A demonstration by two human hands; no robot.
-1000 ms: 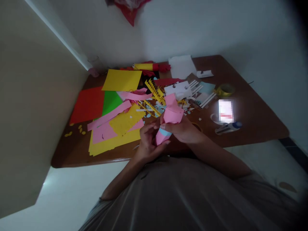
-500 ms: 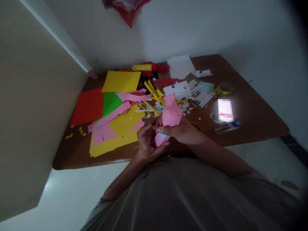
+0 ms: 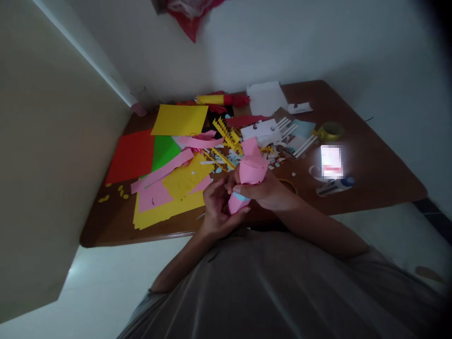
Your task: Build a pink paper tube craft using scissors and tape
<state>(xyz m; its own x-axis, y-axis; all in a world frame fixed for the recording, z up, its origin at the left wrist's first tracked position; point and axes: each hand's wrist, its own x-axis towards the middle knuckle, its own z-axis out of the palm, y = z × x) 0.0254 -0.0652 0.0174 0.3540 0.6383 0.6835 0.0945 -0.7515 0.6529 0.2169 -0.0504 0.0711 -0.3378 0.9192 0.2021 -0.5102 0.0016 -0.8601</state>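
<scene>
Both my hands hold a rolled pink paper tube [image 3: 249, 172] over the near edge of the brown table [image 3: 370, 179]. My right hand [image 3: 268, 190] wraps the tube's middle, with a loose pink paper flap sticking up above the fingers. My left hand [image 3: 217, 207] grips the tube's lower end, where a light blue band shows. The tube tilts up and to the right.
Sheets of yellow [image 3: 180, 120], red [image 3: 130, 155] and green paper [image 3: 164, 150], pink strips [image 3: 160, 172] and many cut scraps cover the table's left and middle. A lit phone [image 3: 331, 161], a tape roll [image 3: 330, 132], a glue bottle [image 3: 335, 187] and white paper [image 3: 266, 98] lie right.
My hands and the pink tube have barely shifted. The light blue band at the tube's lower end shows less now, and the view has moved slightly.
</scene>
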